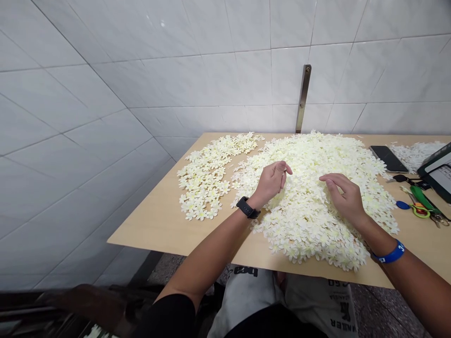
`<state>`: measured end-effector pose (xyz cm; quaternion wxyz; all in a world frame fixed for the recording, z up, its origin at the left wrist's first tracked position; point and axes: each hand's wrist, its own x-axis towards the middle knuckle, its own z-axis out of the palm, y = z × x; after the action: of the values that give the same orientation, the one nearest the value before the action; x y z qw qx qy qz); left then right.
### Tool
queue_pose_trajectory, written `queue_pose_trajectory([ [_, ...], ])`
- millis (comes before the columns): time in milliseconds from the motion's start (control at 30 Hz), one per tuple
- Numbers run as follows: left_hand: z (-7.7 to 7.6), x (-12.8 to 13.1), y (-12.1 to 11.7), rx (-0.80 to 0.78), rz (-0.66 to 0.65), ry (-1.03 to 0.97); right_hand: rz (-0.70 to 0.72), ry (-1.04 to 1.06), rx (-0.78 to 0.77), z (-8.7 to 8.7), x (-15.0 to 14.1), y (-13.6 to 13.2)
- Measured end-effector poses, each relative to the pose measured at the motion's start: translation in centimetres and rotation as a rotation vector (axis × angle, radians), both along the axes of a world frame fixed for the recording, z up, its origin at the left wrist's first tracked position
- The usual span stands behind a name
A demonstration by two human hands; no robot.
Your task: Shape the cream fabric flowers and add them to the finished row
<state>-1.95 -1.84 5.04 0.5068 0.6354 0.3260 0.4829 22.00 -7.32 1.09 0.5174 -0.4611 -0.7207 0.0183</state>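
A broad heap of white artificial flowers (pixel 310 230) with pale yellow centres covers the middle of the table. Over its left side, my left hand (pixel 272 180) is curled closed, the thumb pressed against the fingers; whatever may be between them is too small to make out. Above the right part of the heap is my right hand (pixel 343 195), its fingers stretched forward and slightly bent, the thumb a little apart, with no object visible in it. A smaller spread of the same flowers (pixel 206 180) lies to the left of the heap.
At the right of the wooden table (pixel 151 225) lie a phone (pixel 388 158), keys (pixel 401 178), scissors (pixel 419 210) with green handles and a dark box (pixel 439 171). More white pieces (pixel 417 155) lie behind them. A metal bracket (pixel 303 99) is fixed to the tiled wall.
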Motion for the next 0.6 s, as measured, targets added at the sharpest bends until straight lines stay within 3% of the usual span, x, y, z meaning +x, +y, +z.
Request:
queue_pose_trajectory([
  [233,0.16,0.23,0.18,-0.102,-0.145,-0.131,-0.023,0.002,-0.015,-0.12,0.04,0.07],
  [400,-0.52,0.57,0.30,-0.018,-0.095,-0.058,-0.037,0.003,-0.010,-0.05,0.03,-0.01],
  [600,-0.49,0.63,-0.13,-0.078,-0.132,-0.025,-0.035,0.009,-0.008,0.12,-0.05,-0.10],
])
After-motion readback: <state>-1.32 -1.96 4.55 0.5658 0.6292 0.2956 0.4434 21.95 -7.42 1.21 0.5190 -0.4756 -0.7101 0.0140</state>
